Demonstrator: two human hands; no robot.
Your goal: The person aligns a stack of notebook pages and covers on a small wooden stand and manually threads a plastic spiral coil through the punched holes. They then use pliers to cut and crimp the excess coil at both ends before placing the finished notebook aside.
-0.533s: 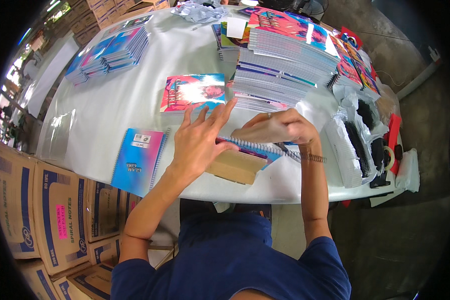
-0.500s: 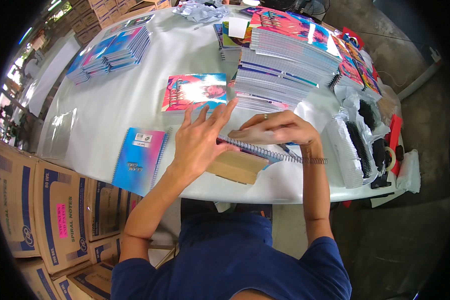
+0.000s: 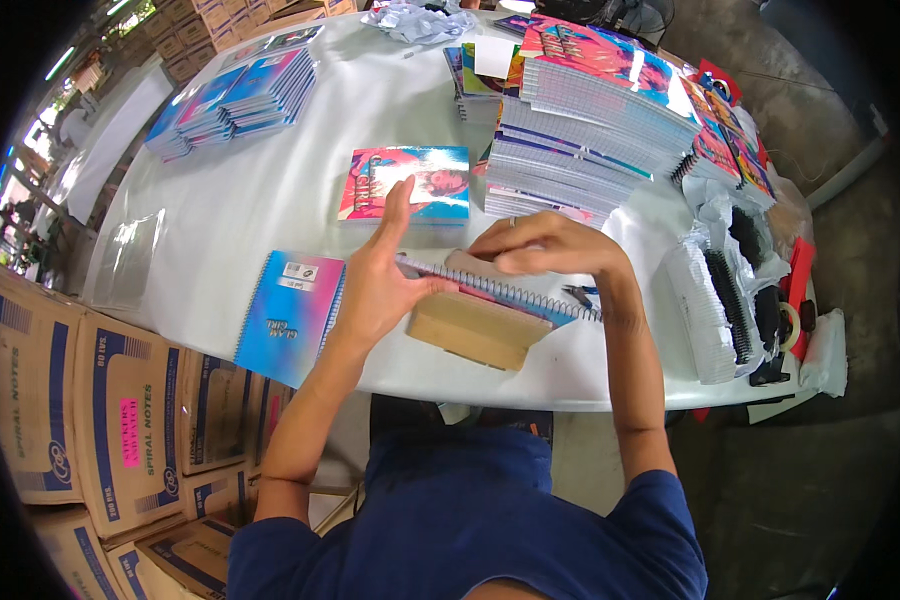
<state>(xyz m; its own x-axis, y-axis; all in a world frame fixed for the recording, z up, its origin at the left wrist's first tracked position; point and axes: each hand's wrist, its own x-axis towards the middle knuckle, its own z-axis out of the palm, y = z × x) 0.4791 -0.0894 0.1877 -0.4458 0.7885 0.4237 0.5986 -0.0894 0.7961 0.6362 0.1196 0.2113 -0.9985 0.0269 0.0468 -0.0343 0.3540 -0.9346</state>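
A spiral-bound notebook stands tilted on its edge before me, its dark wire coil (image 3: 535, 295) running along the top edge. My left hand (image 3: 378, 285) grips its left end, thumb on the near side and fingers raised behind. My right hand (image 3: 550, 245) is bent over the coil from the far side, with a blurred greyish-beige piece (image 3: 473, 265) under its fingers that I cannot make out. Against the near side of the notebook rests a brown cardboard block (image 3: 475, 333). Dark-handled pliers or cutters (image 3: 580, 296) lie partly hidden beside my right wrist.
A blue-pink notebook (image 3: 290, 312) lies at left and a pink-covered stack (image 3: 406, 185) just beyond my hands. Tall notebook piles (image 3: 580, 130) stand at back right; blue notebooks (image 3: 235, 105) at back left. Loose coils (image 3: 725, 300) in wrapping lie right. Cartons (image 3: 120, 410) stand lower left.
The coil's right end, which stuck out past my right wrist, now sits closer to the notebook's right end. My left fingers have drawn together, and my right hand has shifted along the coil.
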